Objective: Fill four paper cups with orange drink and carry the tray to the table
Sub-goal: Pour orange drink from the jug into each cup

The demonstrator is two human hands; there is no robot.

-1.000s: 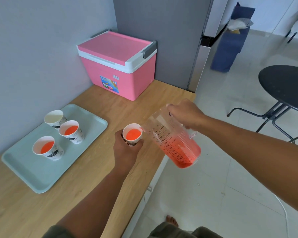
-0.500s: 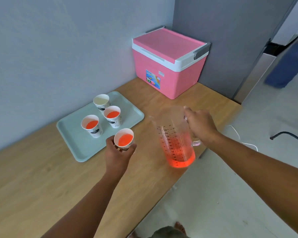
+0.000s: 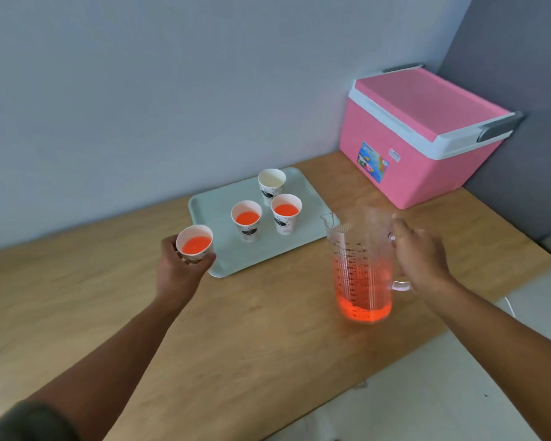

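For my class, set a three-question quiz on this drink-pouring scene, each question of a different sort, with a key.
1. True or false: the left hand holds a filled cup at the near left corner of the tray.
2. How many cups standing on the tray hold orange drink?
A. one B. two C. three
3. Fill in: the right hand is at the handle of the clear ______, which stands upright on the wooden counter.

Key: 1 true; 2 B, the front cup and the middle cup, while the back cup is empty; 3 jug.

Head view looks steeply down, close over the counter (image 3: 236, 329), edges perhaps warped.
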